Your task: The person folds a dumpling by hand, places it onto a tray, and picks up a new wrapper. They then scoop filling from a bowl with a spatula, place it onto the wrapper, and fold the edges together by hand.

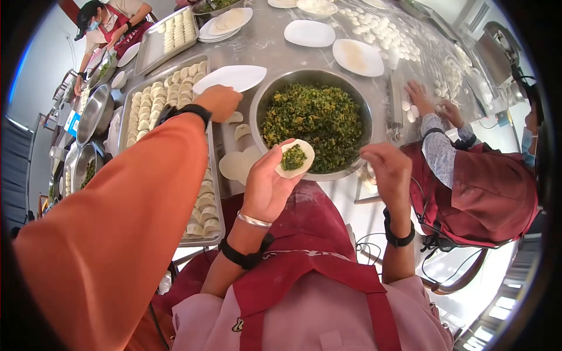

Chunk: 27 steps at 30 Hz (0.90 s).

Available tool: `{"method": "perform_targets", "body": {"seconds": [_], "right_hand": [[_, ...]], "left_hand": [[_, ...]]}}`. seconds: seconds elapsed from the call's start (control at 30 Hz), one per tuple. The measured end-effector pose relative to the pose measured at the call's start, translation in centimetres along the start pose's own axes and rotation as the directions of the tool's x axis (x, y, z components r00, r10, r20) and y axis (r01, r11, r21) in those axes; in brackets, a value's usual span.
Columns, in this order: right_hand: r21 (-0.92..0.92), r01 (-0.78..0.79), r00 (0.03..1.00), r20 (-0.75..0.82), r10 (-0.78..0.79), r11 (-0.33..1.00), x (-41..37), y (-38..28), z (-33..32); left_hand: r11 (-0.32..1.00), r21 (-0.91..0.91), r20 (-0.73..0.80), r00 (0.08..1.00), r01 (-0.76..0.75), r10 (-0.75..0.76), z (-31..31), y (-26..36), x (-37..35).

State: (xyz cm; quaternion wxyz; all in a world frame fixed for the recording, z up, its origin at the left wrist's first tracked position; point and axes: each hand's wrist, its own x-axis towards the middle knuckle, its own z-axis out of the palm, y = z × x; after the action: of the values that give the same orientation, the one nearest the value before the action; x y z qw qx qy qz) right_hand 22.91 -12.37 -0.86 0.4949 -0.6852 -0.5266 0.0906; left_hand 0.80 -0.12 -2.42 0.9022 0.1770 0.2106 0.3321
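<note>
My left hand (pixel 268 184) holds a round dumpling wrapper (pixel 309 153) on its fingers, in front of the bowl. A small mound of chopped green filling (pixel 294 157) lies in the middle of the wrapper. My right hand (pixel 389 169) is raised at the right rim of a large steel bowl (pixel 255 117), its fingers curled together; whatever they hold, if anything, I cannot make out. Chopped green and yellow filling (pixel 313 111) fills much of the bowl. Loose flat wrappers (pixel 237 168) lie on the table left of my left hand.
A co-worker's orange sleeve (pixel 129 222) crosses from the left, the hand (pixel 219 104) by a white plate (pixel 240 76). Trays of folded dumplings (pixel 155 108) stand at left. Another person's hands (pixel 421 96) work at right near dough pieces (pixel 386 35). White plates (pixel 309 33) stand behind the bowl.
</note>
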Motion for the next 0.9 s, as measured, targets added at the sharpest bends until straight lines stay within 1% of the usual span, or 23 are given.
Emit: {"method": "perform_targets", "body": {"seconds": [0.03,0.07,0.17,0.2,0.3,0.33,0.43,0.47,0.57,0.67,0.77,0.9], "right_hand": [[-0.169,0.161,0.986,0.077,-0.150,0.972,-0.2,0.5,0.1],[-0.205,0.293,0.954,0.119,-0.274,0.934,-0.7,2.1,0.8],[-0.314,0.371,0.918,0.264,-0.295,0.874,-1.0,1.0,1.0],[-0.328,0.336,0.924,0.299,-0.240,0.883,-1.1,0.4,0.8],[-0.117,0.267,0.959,0.128,-0.252,0.957,-1.2,-2.3,1.2],[-0.052,0.281,0.956,0.097,-0.275,0.958,-1.3,-3.1,1.6],[0.026,0.408,0.910,0.074,-0.409,0.913,-1.4,-3.4,3.4],[0.050,0.406,0.911,0.061,-0.409,0.913,-1.5,-3.5,3.9],[0.030,0.443,0.894,0.066,-0.444,0.896,-1.1,-3.4,4.2],[-0.013,0.495,0.868,0.056,-0.494,0.869,-0.9,-3.0,4.5],[-0.044,0.468,0.884,0.020,-0.468,0.883,-0.6,-3.2,4.7],[-0.076,0.461,0.885,-0.024,-0.464,0.884,-0.2,-3.6,4.9]], "left_hand": [[1.000,-0.005,-0.003,1.000,0.006,-0.006,0.1,-0.2,0.1],[1.000,-0.011,-0.004,1.000,0.010,-0.010,0.1,-0.4,0.1],[0.999,0.034,-0.017,1.000,-0.006,0.007,0.8,-0.5,-0.1],[0.999,0.039,-0.015,1.000,-0.007,0.007,0.9,-0.6,-0.2],[0.999,0.052,0.010,1.000,0.005,-0.006,1.3,-0.7,-0.2],[0.999,0.049,0.022,1.000,0.013,-0.014,1.4,-0.9,-0.4],[0.999,0.030,0.051,0.998,0.035,-0.037,1.8,-1.1,-0.5],[0.999,0.023,0.058,0.997,0.043,-0.044,1.9,-1.1,-0.5],[0.998,0.029,0.072,0.995,0.063,-0.065,2.0,-1.2,-0.7],[0.997,0.052,0.052,0.996,0.065,-0.068,1.7,-1.4,-0.8],[0.992,0.111,-0.018,0.999,0.051,-0.049,2.2,-1.5,-1.1],[0.976,0.219,0.019,1.000,0.015,-0.020,2.9,-1.8,-1.4]]}}
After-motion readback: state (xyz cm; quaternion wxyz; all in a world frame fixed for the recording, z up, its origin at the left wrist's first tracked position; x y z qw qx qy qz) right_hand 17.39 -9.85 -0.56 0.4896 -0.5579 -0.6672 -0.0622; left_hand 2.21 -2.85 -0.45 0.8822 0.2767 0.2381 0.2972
